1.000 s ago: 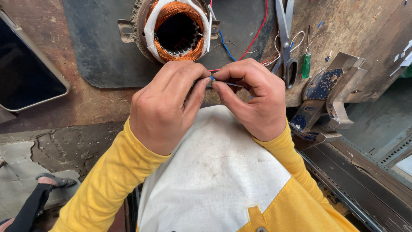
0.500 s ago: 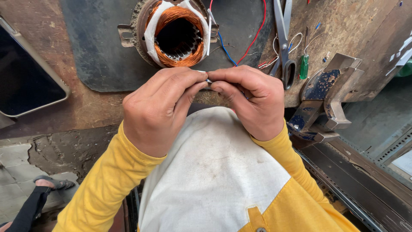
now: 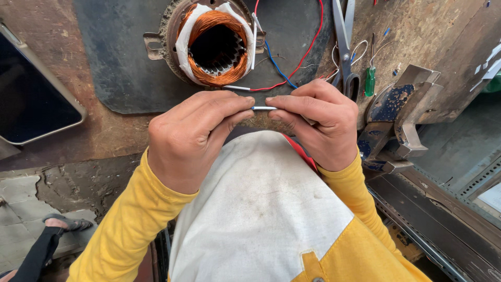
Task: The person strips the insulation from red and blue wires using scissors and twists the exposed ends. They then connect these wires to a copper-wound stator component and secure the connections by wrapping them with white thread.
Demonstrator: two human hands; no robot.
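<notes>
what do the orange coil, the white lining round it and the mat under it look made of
Coil: likely enamelled copper wire, given its shiny orange strands wound in bundles. White lining: probably insulating paper or thin plastic sheet, since it is matt, stiff and folded. Mat: looks like dark rubber, dull and scuffed, though that is less sure.

A thin white sleeve with a blue wire end, held horizontal between fingertips of both hands; its length is mostly hidden, perhaps short.
</notes>
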